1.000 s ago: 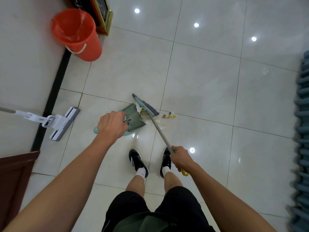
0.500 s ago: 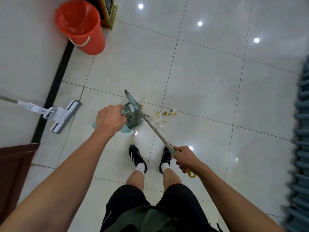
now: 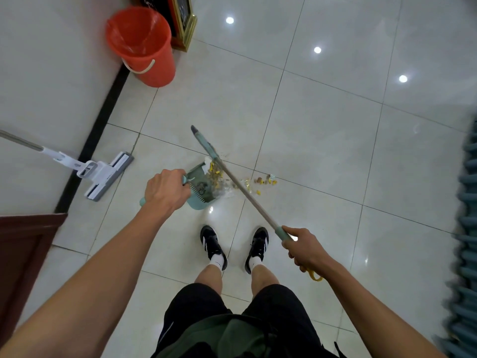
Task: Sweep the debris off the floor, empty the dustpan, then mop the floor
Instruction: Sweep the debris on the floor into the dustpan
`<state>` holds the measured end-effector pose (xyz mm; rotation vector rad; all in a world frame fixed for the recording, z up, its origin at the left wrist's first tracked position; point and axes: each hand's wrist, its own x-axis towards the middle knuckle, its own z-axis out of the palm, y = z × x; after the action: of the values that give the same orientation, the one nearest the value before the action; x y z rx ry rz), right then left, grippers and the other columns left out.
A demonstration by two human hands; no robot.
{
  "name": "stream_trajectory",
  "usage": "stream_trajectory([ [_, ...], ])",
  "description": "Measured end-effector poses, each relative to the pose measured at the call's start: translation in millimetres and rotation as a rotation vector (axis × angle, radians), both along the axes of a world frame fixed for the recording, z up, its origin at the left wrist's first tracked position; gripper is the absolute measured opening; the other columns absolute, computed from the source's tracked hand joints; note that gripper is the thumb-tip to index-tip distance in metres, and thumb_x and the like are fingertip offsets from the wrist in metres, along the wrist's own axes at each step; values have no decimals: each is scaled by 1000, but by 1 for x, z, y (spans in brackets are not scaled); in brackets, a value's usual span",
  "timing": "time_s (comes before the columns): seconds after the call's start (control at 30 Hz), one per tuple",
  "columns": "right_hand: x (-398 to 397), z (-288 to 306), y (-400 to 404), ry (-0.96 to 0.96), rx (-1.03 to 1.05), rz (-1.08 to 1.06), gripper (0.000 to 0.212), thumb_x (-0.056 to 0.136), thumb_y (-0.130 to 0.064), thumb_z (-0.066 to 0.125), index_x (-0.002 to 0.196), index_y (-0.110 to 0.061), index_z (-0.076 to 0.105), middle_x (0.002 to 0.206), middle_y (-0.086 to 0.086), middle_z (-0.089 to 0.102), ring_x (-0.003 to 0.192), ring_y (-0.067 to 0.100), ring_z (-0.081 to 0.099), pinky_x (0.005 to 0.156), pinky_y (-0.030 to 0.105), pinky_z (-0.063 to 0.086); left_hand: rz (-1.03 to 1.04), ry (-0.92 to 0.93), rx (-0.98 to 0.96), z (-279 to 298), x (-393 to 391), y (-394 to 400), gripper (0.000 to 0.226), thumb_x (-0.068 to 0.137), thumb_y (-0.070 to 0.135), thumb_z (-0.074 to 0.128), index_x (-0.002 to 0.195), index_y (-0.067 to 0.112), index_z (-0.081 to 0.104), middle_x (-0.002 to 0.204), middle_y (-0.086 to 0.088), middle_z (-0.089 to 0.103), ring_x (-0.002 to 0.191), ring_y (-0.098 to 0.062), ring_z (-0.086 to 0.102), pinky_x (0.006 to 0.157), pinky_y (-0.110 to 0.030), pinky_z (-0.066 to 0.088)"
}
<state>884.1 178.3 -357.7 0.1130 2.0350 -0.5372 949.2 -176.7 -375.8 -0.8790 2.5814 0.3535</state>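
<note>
Your left grip (image 3: 165, 189) is curled tight round the dustpan (image 3: 200, 188) handle; fingers hidden under the knuckles, only the handle's tail end shows behind the wrist. Pan sits on the floor (image 3: 322, 140) just fwd-right of that grip, mouth toward the debris (image 3: 258, 183). Some bits already lie inside, rest scattered just right of it; individual pieces too small to ID. Your right grip (image 3: 302, 248) is wrapped round the broom (image 3: 232, 180) handle's end, a yellow loop poking out below. Shaft runs fwd-left across the pan's mouth; bristles blurred, hard to make out. Mop (image 3: 103, 174) lies left of the left grip, pole cut off by frame edge. Red bucket (image 3: 144, 45) well fwd.
</note>
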Motion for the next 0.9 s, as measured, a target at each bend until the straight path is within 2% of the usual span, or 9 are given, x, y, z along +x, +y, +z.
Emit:
stream_trajectory([
  [0.2, -25, -14, -25, 155, 43, 185, 48, 98, -18, 46, 144, -27, 50, 88, 3, 59, 56, 21, 57, 39, 25, 47, 51, -1, 5, 0, 14, -11, 7, 81, 27, 63, 87, 24, 66, 73, -3, 55, 67, -30, 52, 60, -33, 40],
  [0.3, -41, -27, -48, 229, 69, 330, 43, 94, -12, 44, 133, -24, 57, 88, 2, 58, 68, 25, 63, 55, 35, 58, 57, -18, -2, 2, 18, -17, 9, 81, 27, 63, 88, 24, 66, 73, -2, 55, 67, -30, 53, 60, -33, 41],
  [0.33, -45, -32, -57, 250, 88, 379, 43, 92, -11, 44, 131, -24, 58, 86, 1, 57, 70, 24, 62, 60, 37, 58, 65, -18, -1, 3, 19, -19, 9, 80, 27, 63, 88, 25, 67, 72, -2, 53, 67, -31, 53, 60, -33, 41],
  [0.43, -50, -50, -76, 302, 131, 482, 40, 90, -11, 46, 125, -26, 58, 79, -6, 51, 66, 15, 55, 53, 27, 44, 88, -16, -1, 3, 21, -26, 8, 81, 26, 63, 88, 25, 67, 72, -2, 53, 68, -31, 51, 61, -33, 40],
  [0.67, -45, -70, -76, 318, 223, 602, 39, 86, -6, 46, 119, -24, 58, 86, -2, 51, 71, 21, 53, 53, 27, 34, 106, -22, 24, 1, 22, -37, 8, 82, 29, 61, 86, 24, 66, 79, -6, 63, 72, -33, 58, 63, -35, 47],
  [0.83, -42, -67, -32, 317, 307, 624, 48, 86, -6, 44, 125, -30, 56, 88, -2, 53, 75, 23, 57, 60, 30, 42, 78, -30, 41, 3, 14, -41, 11, 80, 30, 61, 87, 24, 67, 78, -7, 64, 71, -34, 60, 66, -38, 54],
  [0.9, -42, -65, -15, 307, 334, 610, 51, 85, -7, 44, 127, -33, 55, 88, -2, 55, 75, 22, 59, 60, 30, 45, 47, -32, 43, 4, 8, -41, 10, 79, 30, 62, 85, 24, 66, 74, -5, 61, 68, -33, 59, 63, -36, 51],
])
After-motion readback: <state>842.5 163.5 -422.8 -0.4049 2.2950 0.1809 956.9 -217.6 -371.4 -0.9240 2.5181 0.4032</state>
